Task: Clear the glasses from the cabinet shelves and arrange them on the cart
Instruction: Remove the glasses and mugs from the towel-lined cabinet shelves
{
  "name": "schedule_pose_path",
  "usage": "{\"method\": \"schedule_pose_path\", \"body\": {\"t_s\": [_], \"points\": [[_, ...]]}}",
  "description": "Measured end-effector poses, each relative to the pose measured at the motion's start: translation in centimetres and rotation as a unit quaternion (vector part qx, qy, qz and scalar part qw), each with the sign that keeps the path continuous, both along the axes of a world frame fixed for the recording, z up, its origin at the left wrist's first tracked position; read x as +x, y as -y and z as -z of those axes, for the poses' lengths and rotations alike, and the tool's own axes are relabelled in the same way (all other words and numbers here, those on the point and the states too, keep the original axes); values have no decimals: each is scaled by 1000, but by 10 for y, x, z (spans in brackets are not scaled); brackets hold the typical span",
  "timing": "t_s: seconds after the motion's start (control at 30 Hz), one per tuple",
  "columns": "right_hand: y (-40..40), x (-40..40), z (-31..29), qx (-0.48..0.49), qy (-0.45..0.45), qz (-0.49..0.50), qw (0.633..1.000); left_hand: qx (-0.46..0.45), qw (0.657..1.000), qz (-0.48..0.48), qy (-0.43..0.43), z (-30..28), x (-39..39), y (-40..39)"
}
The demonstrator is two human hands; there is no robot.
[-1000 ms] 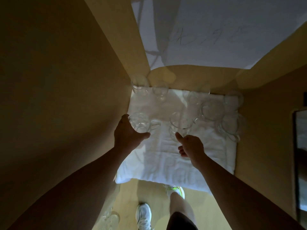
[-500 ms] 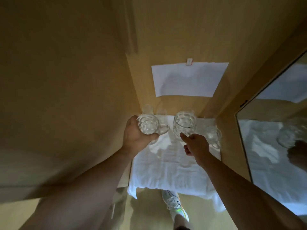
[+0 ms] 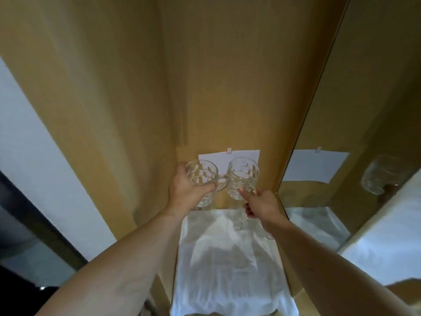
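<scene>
I've got one glass mug in each hand, both lifted off the white cloth point(image 3: 227, 258) on the shelf and held up in front of the wooden back panel point(image 3: 216, 87), w/ the taped paper sheet point(image 3: 227, 156) just behind them. My left hand point(image 3: 186, 192) wraps the left mug point(image 3: 201, 179) round its body, fingers behind and thumb across the near side, its handle sticking out to the right toward the other mug. My right hand point(image 3: 262, 204) grips the right mug point(image 3: 242, 177) low down, thumb pressed on the near wall; the other fingers look curled behind it, prob. round the handle, but I can't tell for sure. Both mugs stand roughly upright, long axis vertical, mouths up, the left one tipped a bit so its rim leans toward me. They're thick cut glass w/ a faceted pattern, so I judge them fairly heavy for their size, rigid, slick under the thumb and breakable (esp. if they knock, and the left handle is almost touching the right mug). Best hold is round the body or through the handle, not by the rim. At least one more glass point(image 3: 239, 221) seems to stand on the cloth just below my right hand, blurred. The mirrored side panel point(image 3: 341, 179) off to the right repeats the paper and a mug.
</scene>
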State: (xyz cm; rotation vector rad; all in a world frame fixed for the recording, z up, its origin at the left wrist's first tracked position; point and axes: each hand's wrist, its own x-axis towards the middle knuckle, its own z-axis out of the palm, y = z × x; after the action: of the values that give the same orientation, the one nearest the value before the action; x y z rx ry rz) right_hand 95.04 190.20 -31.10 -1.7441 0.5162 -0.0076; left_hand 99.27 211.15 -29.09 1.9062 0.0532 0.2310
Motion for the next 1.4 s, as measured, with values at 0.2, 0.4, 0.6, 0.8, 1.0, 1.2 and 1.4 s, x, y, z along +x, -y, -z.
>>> {"method": "schedule_pose_path", "body": {"t_s": [0.2,0.4,0.6,0.8,1.0,1.2,1.4], "points": [[-19,-76,-87,-58,13,30,998,-44,998,25,29,-79,-64,-24],[-14,-117,-126,-82,42,34,995,-56,997,49,32,-109,-105,-22],[0,-168,-151,-88,77,20,993,-58,995,61,46,-134,-158,-9],[43,-254,-164,-60,99,-9,993,-25,995,52,84,-163,-243,21],[100,-342,-164,-6,95,-9,995,3,993,77,87,-183,-319,73],[148,-413,-172,-9,91,27,995,19,990,98,96,-188,-373,130],[190,-459,-182,-5,83,62,995,10,988,127,93,-196,-398,183]]}}
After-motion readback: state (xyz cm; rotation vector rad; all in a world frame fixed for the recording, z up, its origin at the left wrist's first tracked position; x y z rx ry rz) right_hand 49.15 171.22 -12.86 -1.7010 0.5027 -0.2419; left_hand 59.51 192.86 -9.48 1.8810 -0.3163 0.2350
